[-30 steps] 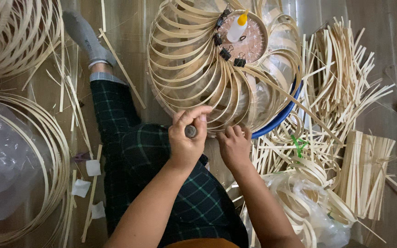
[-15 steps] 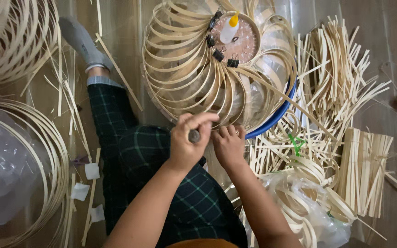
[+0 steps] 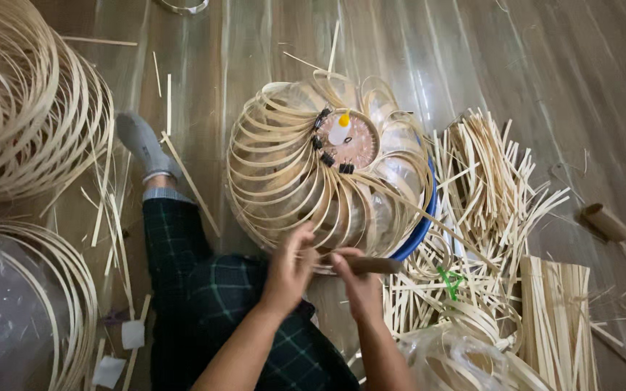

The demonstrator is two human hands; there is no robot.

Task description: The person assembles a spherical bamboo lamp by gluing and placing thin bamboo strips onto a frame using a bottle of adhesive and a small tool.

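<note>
A round lampshade frame of curved bamboo strips (image 3: 284, 181) rests in a blue basin (image 3: 423, 217) on the floor in front of me. On its round brown hub stand a small glue bottle with a yellow cap (image 3: 340, 129) and several black clips (image 3: 325, 156). My left hand (image 3: 291, 266) pinches the strips at the frame's near rim. Just beside it, my right hand (image 3: 360, 284) grips a tool with a brown wooden handle (image 3: 378, 265) that lies flat and points right, against the same rim.
Loose bamboo strips (image 3: 494, 195) and a flat bundle (image 3: 556, 311) lie at the right, with a brown roll (image 3: 606, 221) beyond. Finished bamboo frames (image 3: 23, 108) sit at the left, one in clear plastic (image 3: 16, 311). My checked trouser leg (image 3: 182, 275) stretches out left of the frame.
The tool that sat in my left hand is now in my right hand, handle pointing right. My left hand has moved onto the frame's rim. The view has tilted up the floor.
</note>
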